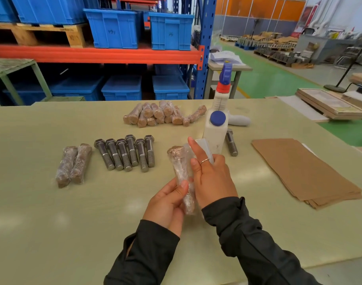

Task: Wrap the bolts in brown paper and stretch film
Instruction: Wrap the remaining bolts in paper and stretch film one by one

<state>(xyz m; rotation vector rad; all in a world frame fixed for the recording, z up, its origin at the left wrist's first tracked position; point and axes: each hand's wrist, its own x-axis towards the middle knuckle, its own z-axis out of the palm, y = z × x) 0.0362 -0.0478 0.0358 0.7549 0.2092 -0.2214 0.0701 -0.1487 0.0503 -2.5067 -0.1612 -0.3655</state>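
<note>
We are holding a brown-paper-wrapped bolt covered in clear stretch film [181, 171] above the pale green worktop [52, 212], its wide head end pointing away from us. Our left hand [167, 202] is gripping the lower end of the bolt, thumb lying across the film. Our right hand [212, 177] is pressing against the bolt's right side with straight fingers, and a loose flap of clear film [204, 146] is standing up behind them. The two hands are working close together on the same bolt.

To the left, six bare steel hex bolts [125, 153] are lying side by side, and beside them two finished film-wrapped bolts [73, 164] are touching each other. Farther back, a heap of wrapped bolts [163, 114] is sitting near a white spray bottle with a blue trigger [217, 124]. One more bare bolt [231, 144] is lying just beside the bottle. A stack of brown paper sheets [305, 171] is resting at the right.
</note>
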